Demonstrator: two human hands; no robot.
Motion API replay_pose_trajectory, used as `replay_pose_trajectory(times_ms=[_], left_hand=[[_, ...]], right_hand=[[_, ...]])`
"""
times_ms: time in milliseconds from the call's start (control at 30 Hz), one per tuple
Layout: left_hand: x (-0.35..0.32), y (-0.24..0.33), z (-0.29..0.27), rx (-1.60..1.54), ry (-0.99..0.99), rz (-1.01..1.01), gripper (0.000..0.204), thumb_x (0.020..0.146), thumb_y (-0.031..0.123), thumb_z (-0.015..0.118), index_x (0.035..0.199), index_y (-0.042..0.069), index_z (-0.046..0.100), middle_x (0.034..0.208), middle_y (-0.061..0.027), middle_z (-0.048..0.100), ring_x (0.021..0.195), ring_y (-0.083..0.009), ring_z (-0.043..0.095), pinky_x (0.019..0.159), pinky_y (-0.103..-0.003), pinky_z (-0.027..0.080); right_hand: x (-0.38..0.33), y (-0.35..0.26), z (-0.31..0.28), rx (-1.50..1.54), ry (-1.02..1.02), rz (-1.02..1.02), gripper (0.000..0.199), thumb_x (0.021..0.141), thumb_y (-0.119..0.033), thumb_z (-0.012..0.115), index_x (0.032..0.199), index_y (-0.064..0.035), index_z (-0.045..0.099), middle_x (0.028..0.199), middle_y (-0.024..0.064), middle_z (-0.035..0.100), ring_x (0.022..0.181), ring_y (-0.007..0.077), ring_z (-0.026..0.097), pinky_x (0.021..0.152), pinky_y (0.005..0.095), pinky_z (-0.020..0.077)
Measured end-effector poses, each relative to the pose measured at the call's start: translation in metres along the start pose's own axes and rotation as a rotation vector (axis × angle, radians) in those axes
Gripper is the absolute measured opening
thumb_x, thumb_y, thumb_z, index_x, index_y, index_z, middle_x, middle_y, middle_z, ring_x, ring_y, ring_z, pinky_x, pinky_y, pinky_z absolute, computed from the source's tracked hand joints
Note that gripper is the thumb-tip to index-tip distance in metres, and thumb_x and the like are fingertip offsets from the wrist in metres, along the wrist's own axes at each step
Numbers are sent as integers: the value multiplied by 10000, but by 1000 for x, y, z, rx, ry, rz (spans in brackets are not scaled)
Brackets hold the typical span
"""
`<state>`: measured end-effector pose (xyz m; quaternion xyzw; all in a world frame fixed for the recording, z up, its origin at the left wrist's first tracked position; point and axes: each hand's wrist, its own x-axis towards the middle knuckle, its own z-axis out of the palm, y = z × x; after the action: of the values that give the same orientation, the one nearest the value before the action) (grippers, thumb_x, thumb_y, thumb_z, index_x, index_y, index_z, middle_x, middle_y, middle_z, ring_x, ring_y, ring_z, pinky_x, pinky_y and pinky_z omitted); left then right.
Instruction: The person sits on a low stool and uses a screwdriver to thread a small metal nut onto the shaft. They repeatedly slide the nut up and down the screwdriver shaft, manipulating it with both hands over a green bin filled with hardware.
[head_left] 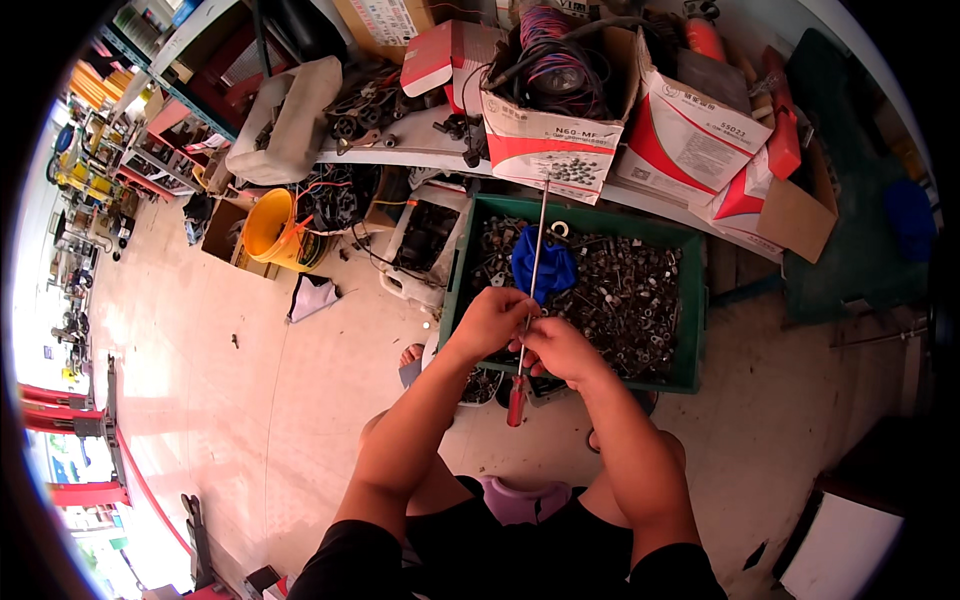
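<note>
A long screwdriver (516, 402) with a red handle points away from me, its thin shaft reaching over a green bin. Closed fingers of my left hand (493, 322) grip the shaft partway along. My right hand (563, 350) is just below and to the right, its fingers pinched at the same shaft; anything small between the fingertips is hidden. Under the shaft, a crumpled blue cloth or glove (545, 264) rests on a mass of loose bolts, nuts and other small metal parts (625, 290). These fill the green bin (692, 345). A pale ring (559, 229) lies among them.
Beyond the bin, a shelf (410, 145) carries red-and-white cartons (690, 130), one holding coiled wires. Left of the bin stand a cut-open white container (425, 235) with dark parts and a yellow bucket (268, 225). A white cloth (313, 297) lies on the floor.
</note>
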<state>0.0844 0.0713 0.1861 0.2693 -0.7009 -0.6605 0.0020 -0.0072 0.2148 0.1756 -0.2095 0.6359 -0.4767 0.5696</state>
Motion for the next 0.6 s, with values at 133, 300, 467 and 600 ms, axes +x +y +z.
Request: replay_pose_trajectory(times_ms=[133, 300, 467, 600], left_hand=[[1, -1, -1, 25, 18, 6, 224, 977, 155, 617, 931, -34, 726, 716, -22, 663, 633, -71, 571, 572, -252, 472], [2, 2, 5, 347, 146, 101, 247, 893, 230, 714, 828, -7, 730, 627, -66, 656, 553, -123, 606, 532, -291, 475], [-1, 7, 10, 504, 302, 210, 304, 789, 310, 791, 739, 22, 709, 575, -103, 630, 508, -203, 614, 513, -334, 471], [-2, 7, 11, 531, 322, 214, 316, 768, 311, 806, 703, 25, 689, 585, -102, 631, 510, -211, 611, 511, -338, 465]], right_hand=[[3, 2, 2, 42, -5, 13, 223, 1024, -155, 533, 1016, 23, 666, 899, 73, 678, 687, 132, 636, 595, 269, 560], [7, 8, 3, 83, 57, 14, 159, 989, -103, 581, 996, 35, 661, 862, 80, 671, 707, 154, 662, 601, 301, 587], [5, 3, 7, 43, 131, -4, 131, 934, -97, 662, 938, 33, 654, 802, 68, 660, 660, 149, 655, 521, 299, 562], [5, 2, 9, -8, 181, 21, 136, 905, -103, 699, 884, 20, 647, 753, 50, 649, 605, 134, 633, 470, 281, 523]])
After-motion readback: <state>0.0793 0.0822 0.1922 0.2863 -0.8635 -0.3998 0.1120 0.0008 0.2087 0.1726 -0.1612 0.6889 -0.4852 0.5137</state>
